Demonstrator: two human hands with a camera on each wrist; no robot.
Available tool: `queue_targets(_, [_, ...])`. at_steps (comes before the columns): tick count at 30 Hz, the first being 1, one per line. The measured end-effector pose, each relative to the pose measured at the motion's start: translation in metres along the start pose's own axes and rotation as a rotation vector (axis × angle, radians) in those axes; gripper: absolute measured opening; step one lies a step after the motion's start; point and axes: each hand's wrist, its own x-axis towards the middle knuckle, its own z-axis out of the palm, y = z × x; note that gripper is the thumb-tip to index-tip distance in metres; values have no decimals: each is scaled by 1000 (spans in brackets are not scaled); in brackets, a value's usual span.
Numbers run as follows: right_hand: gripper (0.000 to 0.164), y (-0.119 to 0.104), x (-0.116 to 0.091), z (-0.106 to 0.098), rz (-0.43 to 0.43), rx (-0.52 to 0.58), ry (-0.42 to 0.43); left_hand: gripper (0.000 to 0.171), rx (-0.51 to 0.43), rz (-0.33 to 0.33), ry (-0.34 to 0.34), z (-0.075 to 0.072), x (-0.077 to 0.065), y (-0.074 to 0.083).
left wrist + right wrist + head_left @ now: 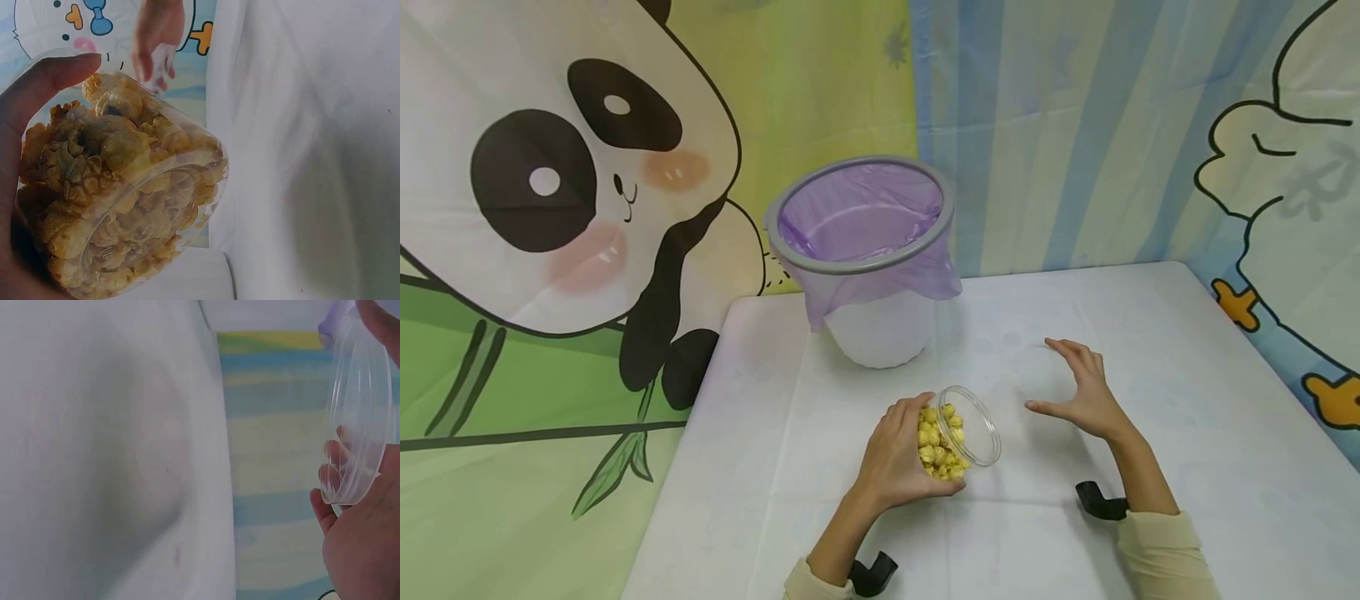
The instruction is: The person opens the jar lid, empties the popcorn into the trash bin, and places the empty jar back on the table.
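Nearest, two pale yellow sleeves (1168, 554) reach in over a white-covered table (1000, 550), a black elbow-shaped fitting (874, 575) at each wrist. The left hand (891, 458) curves its thumb and fingers around a clear plastic jar (992, 429), opened only as wide as the jar. The jar is tilted, its open mouth turned toward two o'clock, and yellow popcorn (932, 450) fills much of it. With the jar as clock centre, the right hand (1086, 404) is between two and three o'clock, apart from the jar, thumb and fingers spread wide; the right wrist view shows them gripping a clear plastic lid (357, 406) by its edge. Farther off, at eleven o'clock, a white bin (880, 333) stands upright on the table with a grey rim and a purple liner bag (865, 204) folded over it. Behind hangs a printed fabric backdrop (1037, 167): a panda (700, 100) at ten o'clock, blue stripes at one, a white cartoon bird (1311, 250) at two.
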Motion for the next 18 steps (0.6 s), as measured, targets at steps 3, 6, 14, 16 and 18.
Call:
queue_targets(3, [98, 14, 1, -3, 43, -72, 5, 110, 1, 3, 2, 0, 0, -1])
queue_targets(6, [99, 26, 1, -4, 62, -132, 3, 110, 0, 6, 6, 1, -1, -1])
queue_targets(14, [101, 55, -1, -1, 67, -232, -42, 110, -9, 3, 6, 1, -2, -3])
queue_targets(16, [100, 61, -1, 1, 61, -258, -46, 110, -8, 3, 8, 1, -2, -3])
queue_targets(18, [100, 66, -2, 2, 58, -280, -50, 111, -8, 5, 11, 1, -2, -4])
